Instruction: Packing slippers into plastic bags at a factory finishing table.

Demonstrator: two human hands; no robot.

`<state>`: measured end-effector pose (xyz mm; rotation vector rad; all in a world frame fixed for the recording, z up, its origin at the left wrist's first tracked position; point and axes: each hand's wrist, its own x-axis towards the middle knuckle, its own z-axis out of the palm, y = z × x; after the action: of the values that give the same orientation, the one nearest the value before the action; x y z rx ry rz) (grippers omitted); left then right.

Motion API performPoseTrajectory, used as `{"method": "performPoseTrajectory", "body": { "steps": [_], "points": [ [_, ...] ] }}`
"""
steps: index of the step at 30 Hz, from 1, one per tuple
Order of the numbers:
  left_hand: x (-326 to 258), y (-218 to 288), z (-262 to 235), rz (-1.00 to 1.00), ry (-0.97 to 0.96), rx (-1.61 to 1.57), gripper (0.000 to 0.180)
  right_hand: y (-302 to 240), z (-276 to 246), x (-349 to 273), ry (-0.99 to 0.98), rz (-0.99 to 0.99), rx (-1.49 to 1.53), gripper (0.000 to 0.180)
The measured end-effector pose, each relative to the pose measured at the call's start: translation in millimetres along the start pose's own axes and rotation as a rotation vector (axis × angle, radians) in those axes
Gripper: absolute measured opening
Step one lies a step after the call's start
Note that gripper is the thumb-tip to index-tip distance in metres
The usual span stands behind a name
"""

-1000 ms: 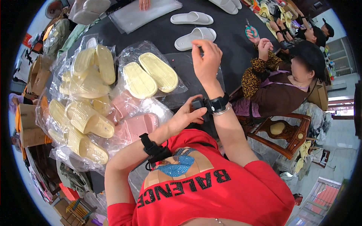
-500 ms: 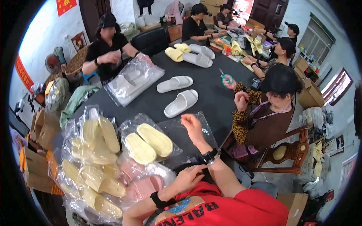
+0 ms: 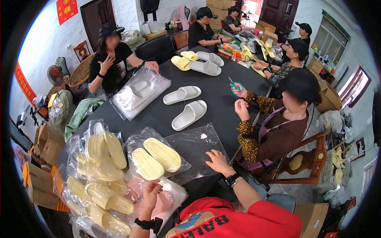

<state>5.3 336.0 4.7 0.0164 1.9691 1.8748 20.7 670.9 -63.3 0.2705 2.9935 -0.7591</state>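
1. The person's right hand (image 3: pixel 216 160) lies flat on an empty clear plastic bag (image 3: pixel 197 148) spread on the near right part of the dark table (image 3: pixel 222 99), fingers spread and gripping nothing.
2. The left hand (image 3: pixel 151 194) is raised near the chest over a bagged pair of pink slippers (image 3: pixel 164 202), fingers loosely curled; I cannot tell whether it pinches anything.
3. Just left of the empty bag lies a clear bag with two pale yellow slippers (image 3: pixel 155 158), soles up.
4. Further left, at the near left corner, a heap of bagged yellow slippers (image 3: pixel 99 174) is stacked.
5. Two loose white slippers (image 3: pixel 186 105) lie in the middle of the table, beyond the empty bag.
6. On the far left side a bag of white slippers (image 3: pixel 137 93) rests before a seated person in black.
7. At the far end, more yellow and white slippers (image 3: pixel 196 61) lie unbagged.
8. To the right, a seated co-worker holds green-handled scissors (image 3: pixel 235 85).
9. A red square sign (image 3: pixel 66 8) hangs on the far left wall, a red strip (image 3: pixel 24 83) lower down.
10. Cardboard boxes (image 3: pixel 43 139) stand on the floor at left.
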Motion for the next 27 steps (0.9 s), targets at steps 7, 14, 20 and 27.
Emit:
{"method": "performPoseTrajectory", "body": {
  "steps": [7,14,20,27],
  "points": [
    [-3.2,-16.1,-14.6,-0.068,0.162,-0.152,0.017,11.2,31.7,-3.3,-0.012,0.065,-0.066,0.054],
    [0.8,-9.2,-9.3,0.008,0.244,-0.104,0.018,-10.5,55.9,-14.2,-0.022,0.002,-0.078,0.052],
    [6.5,-10.2,0.1,0.044,0.236,0.011,0.019,-9.5,68.6,-10.7,-0.026,0.002,-0.083,0.052],
    [11.7,-8.1,15.4,0.06,0.204,0.238,0.019,3.4,82.5,-6.9,0.009,-0.073,-0.076,0.054]
  ]
}}
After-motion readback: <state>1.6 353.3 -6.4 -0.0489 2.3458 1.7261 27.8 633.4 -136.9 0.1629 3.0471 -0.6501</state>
